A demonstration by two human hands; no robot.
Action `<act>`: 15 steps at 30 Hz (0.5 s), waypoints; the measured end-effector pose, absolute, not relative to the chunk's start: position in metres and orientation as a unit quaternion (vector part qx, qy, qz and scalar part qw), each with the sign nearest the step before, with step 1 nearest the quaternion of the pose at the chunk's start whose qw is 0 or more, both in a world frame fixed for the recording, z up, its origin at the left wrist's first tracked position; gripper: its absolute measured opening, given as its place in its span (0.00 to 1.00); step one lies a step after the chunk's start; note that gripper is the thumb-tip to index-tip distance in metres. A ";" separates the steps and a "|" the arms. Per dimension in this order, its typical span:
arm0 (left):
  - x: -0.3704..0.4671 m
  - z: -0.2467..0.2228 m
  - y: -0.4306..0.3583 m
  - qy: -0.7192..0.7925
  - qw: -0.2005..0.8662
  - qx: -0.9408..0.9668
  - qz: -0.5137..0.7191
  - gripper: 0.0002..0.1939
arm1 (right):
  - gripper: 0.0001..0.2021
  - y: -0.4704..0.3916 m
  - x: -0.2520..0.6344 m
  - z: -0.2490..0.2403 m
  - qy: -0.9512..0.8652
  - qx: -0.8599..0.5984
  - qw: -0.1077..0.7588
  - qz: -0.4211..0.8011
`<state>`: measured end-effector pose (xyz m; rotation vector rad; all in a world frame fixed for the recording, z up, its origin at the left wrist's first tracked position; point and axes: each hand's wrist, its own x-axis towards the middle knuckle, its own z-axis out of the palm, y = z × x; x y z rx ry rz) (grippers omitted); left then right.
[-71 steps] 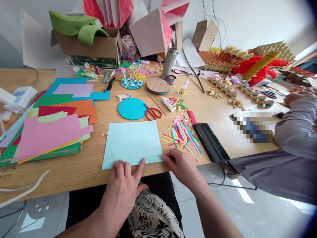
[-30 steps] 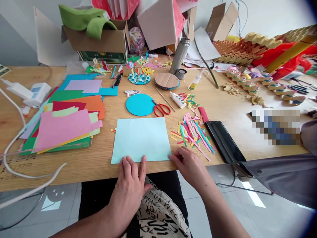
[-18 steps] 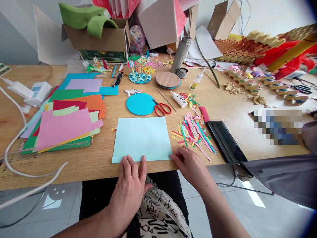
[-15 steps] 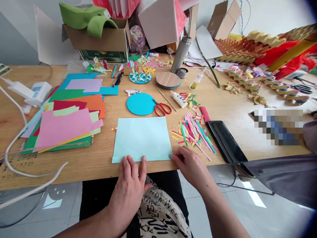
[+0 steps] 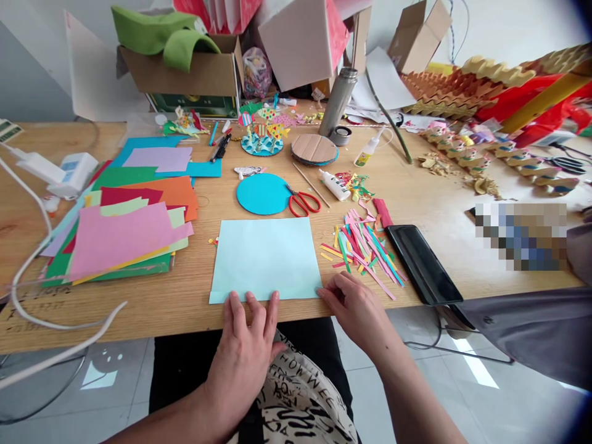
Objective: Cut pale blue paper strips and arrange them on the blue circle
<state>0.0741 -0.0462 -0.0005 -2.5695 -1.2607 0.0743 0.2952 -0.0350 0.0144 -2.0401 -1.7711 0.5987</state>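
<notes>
A light blue sheet of paper (image 5: 266, 256) lies at the table's front edge, a narrow strip folded over along its near side. My left hand (image 5: 247, 339) rests on that fold, fingertips apart and pressing down. At the near right corner, my right hand (image 5: 354, 308) has thumb and forefinger pinched together on the paper. Just beyond the sheet are a blue paper oval (image 5: 263, 194) and red-handled scissors (image 5: 305, 202). Coloured paper strips (image 5: 365, 246) are heaped to the right, beside a black phone (image 5: 423, 264).
Stacked coloured paper (image 5: 123, 240) fills the left side, near a white cable (image 5: 28, 253). Farther back are a white glue bottle (image 5: 336, 185), a wooden stick (image 5: 312, 185), a cardboard disc (image 5: 314, 150), a fish decoration (image 5: 262, 139) and a metal flask (image 5: 339, 102). Someone's grey sleeve (image 5: 531, 327) shows at right.
My left hand's fingers have spread wider along the fold, the forefinger shifting slightly right. My right hand stays at the corner, and the sheet has hardly moved.
</notes>
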 end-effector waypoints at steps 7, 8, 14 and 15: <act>0.075 0.002 -0.045 -0.441 0.121 -0.889 0.011 0.44 | 0.12 -0.035 0.295 0.015 -0.630 -0.722 0.184 0.218; 0.076 0.003 -0.044 -0.441 0.123 -0.889 0.012 0.43 | 0.12 -0.035 0.295 0.015 -0.631 -0.721 0.186 0.217; 0.078 0.003 -0.044 -0.441 0.140 -0.886 0.007 0.45 | 0.12 -0.036 0.295 0.015 -0.637 -0.714 0.199 0.210; 0.078 0.003 -0.044 -0.441 0.140 -0.886 0.006 0.45 | 0.12 -0.036 0.295 0.015 -0.637 -0.715 0.199 0.211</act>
